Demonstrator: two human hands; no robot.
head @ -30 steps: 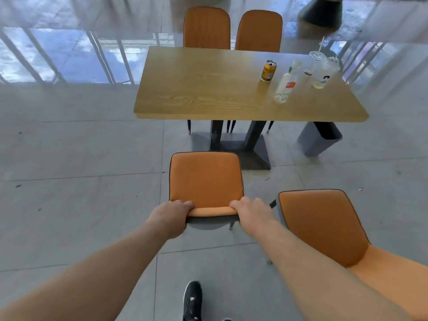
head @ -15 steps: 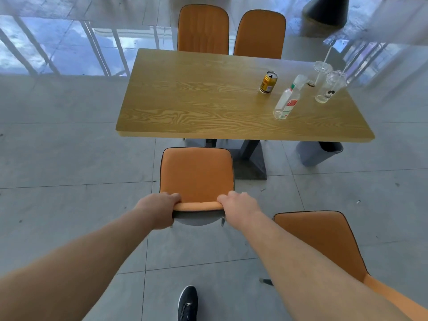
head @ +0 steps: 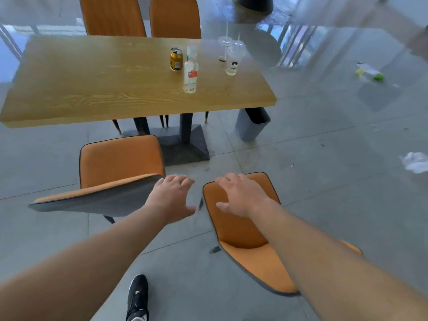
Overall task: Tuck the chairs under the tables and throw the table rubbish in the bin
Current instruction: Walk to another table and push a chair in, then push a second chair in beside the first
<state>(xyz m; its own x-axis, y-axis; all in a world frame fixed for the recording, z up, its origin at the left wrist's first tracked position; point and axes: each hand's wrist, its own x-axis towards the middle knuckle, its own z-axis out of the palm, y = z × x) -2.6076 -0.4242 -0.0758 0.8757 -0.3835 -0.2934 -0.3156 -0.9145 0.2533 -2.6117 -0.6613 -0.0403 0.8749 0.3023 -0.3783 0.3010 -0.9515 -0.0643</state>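
Note:
A wooden table (head: pixel 92 84) carries a gold can (head: pixel 176 59), a clear plastic bottle (head: pixel 190 75) and two clear plastic cups (head: pixel 232 60) with straws. One orange chair (head: pixel 118 163) stands at the table's near side, its seat short of the table edge. A second orange chair (head: pixel 243 230) stands to its right, farther out and turned at an angle. My left hand (head: pixel 172 198) hovers open between the two chairs, holding nothing. Over the second chair's backrest top, my right hand (head: pixel 240 195) is open with fingers spread. A grey bin (head: pixel 251 125) stands on the floor under the table's right end.
Two more orange chairs (head: pixel 139 17) are tucked in at the table's far side. The black table base (head: pixel 183 147) sits under the middle. A white crumpled bag (head: pixel 415 162) and a bottle with green bits (head: pixel 370 74) lie on the grey tiled floor at right. My black shoe (head: pixel 137 297) shows below.
Both hands have let go of the first chair's backrest and moved right toward the second chair. The view has swung right and closer to the table.

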